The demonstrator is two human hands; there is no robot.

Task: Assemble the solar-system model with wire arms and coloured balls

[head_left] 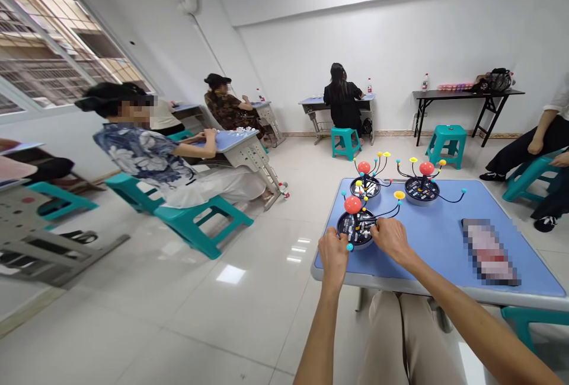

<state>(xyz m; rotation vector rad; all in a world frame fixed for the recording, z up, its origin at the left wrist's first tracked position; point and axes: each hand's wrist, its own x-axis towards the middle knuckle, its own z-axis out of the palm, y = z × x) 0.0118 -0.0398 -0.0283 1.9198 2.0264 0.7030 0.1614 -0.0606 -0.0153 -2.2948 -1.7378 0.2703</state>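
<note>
Three models with round black bases, red balls and curved black arms tipped with small coloured balls stand on the blue desk. The nearest model (356, 228) is at the desk's left front, between my hands. My left hand (333, 253) is closed at its left edge, beside a small cyan ball (349, 247). On the right edge of the same base, my right hand (391, 236) is closed, its fingertips at the rim. Behind it are a second model (365, 187) and, to the right, a third model (422, 189). Neither of these is touched by my hands.
The blue desk (435, 242) carries a blurred flat object (491, 251) at its right. Other people sit at desks left and ahead. Teal stools (447, 145) and a black table (466, 95) with a bottle and bags stand farther back. A seated person's legs show at right.
</note>
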